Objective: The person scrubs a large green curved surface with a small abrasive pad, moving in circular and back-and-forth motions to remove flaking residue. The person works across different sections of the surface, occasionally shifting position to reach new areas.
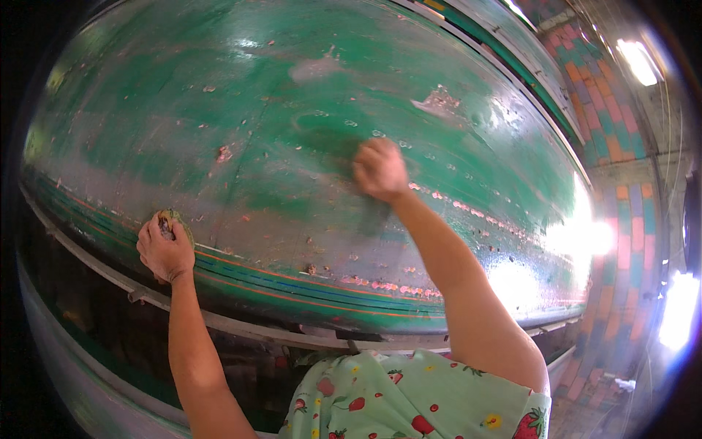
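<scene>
A wide, wet-looking green belt or sheet (181,99) with greyish smears lies before me. Near its front edge, at the left, my left hand (164,249) is closed on a crumpled object (178,221), yellowish-green at the rim and dark in the middle; its kind is unclear. Over the middle of the green surface, my right hand (381,169) is blurred, with its fingers curled in. Whether it holds anything I cannot tell. Small pink shapes (419,291) run in a row along the front edge, with another pink row (466,207) to the right of my right hand.
Pinkish crumbs (224,153) and a pale patch (439,102) mark the surface. A narrow rail (263,331) runs along the near edge, close to my strawberry-print clothing (378,398). Another long green surface lies beyond the far edge. Coloured floor tiles (625,219) show at the right.
</scene>
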The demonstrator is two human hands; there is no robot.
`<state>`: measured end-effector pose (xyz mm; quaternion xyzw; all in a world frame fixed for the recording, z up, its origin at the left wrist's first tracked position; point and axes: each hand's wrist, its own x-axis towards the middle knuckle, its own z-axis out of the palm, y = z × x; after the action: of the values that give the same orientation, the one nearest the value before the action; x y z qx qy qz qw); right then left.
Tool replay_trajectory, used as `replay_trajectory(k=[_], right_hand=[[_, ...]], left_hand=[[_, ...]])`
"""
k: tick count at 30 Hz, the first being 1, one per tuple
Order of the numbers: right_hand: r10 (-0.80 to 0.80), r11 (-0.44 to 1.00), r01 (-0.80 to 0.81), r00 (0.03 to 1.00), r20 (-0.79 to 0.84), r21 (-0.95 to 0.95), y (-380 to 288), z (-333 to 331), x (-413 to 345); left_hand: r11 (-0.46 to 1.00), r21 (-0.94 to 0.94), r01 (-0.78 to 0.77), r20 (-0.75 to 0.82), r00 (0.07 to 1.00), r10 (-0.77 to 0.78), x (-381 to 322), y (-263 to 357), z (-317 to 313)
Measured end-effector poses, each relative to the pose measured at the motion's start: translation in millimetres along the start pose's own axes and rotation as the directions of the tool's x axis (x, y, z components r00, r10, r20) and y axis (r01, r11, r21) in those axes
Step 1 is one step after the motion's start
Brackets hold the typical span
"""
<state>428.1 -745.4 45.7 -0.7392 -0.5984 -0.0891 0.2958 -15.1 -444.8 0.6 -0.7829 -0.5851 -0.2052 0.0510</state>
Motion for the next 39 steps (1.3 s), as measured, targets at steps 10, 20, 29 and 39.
replay_trajectory(k=[10, 20, 29, 39], right_hand=[[0.353, 0.879, -0.402, 0.91, -0.217, -0.256, 65.5, -60.5, -100.0], [0.385, 0.847, -0.448, 0.888, -0.252, -0.285, 67.3, -64.1, -93.5], [0.43, 0.829, -0.498, 0.858, -0.281, -0.253, 83.7, -56.3, -104.7], [0.262, 0.892, -0.31, 0.948, -0.183, -0.328, 38.1, 3.9, -14.9]], left_hand=[[1.0, 0.025, 0.009, -0.032, 0.999, -0.009, 0.2, 2.0, 0.5], [1.0, 0.025, 0.0, -0.037, 0.999, 0.001, -0.4, 2.6, -0.3], [0.999, 0.053, 0.0, -0.043, 0.999, 0.002, 1.0, -0.9, 3.7], [0.996, 0.084, 0.039, 0.056, 0.997, -0.043, 1.4, -0.6, 0.0]])
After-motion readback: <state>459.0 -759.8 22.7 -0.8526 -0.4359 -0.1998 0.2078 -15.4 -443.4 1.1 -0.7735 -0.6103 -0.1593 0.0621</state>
